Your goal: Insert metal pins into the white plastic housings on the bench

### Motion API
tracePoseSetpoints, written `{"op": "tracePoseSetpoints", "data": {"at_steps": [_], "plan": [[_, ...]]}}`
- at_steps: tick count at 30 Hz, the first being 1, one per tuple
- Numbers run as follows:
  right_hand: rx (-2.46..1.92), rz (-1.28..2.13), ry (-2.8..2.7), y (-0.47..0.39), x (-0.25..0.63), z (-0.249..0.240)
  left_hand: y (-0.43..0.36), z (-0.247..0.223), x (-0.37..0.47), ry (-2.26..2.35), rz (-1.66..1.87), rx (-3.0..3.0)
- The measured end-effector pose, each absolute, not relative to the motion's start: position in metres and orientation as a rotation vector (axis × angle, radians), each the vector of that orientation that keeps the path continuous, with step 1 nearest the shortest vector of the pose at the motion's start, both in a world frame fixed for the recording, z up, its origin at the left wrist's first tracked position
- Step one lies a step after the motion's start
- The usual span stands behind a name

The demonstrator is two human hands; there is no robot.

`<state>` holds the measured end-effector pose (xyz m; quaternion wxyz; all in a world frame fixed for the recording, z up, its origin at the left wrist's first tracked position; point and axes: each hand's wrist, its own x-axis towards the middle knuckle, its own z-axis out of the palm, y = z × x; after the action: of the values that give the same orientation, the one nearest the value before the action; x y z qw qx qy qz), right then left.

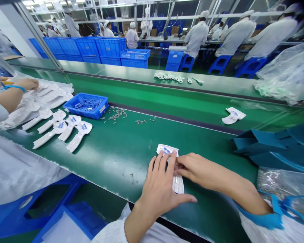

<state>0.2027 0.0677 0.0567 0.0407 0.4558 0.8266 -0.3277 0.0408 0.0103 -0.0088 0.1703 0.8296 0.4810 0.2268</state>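
Note:
A white plastic handle-shaped shell (pixel 177 185) with blue pieces in its wide end lies on the green bench in front of me. My left hand (pixel 159 185) rests across the shell with its fingers stretched out and its thumb spread to the right, covering much of the middle. From the right, my right hand (pixel 191 166) reaches in with fingertips pinched together at the shell's edge. Whatever sits between those fingertips is hidden.
Several similar shells (pixel 79 133) lie at left by a blue tray (pixel 86 106) of small blue parts. Tiny metal pieces (pixel 118 114) are scattered beside it. A co-worker's hands (pixel 22 84) are at far left. Teal bins (pixel 268 145) and a bag (pixel 281 182) stand right. Another shell (pixel 233 115) lies beyond.

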Motion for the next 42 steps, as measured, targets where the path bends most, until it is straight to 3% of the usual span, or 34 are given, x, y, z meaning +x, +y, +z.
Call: {"op": "tracePoseSetpoints", "data": {"at_steps": [21,31,42], "plan": [[1.441,-0.816,2.573,0.061,0.210,0.045,0.014,-0.006,0.034,1.287,0.603,2.353],[1.284,-0.937,2.621,0.067,0.211,0.052,0.013,-0.006,0.035,1.322,0.573,2.347],[1.337,-0.721,2.500,0.072,0.196,0.056,0.013,-0.006,0.035,1.319,0.566,2.341]]}}
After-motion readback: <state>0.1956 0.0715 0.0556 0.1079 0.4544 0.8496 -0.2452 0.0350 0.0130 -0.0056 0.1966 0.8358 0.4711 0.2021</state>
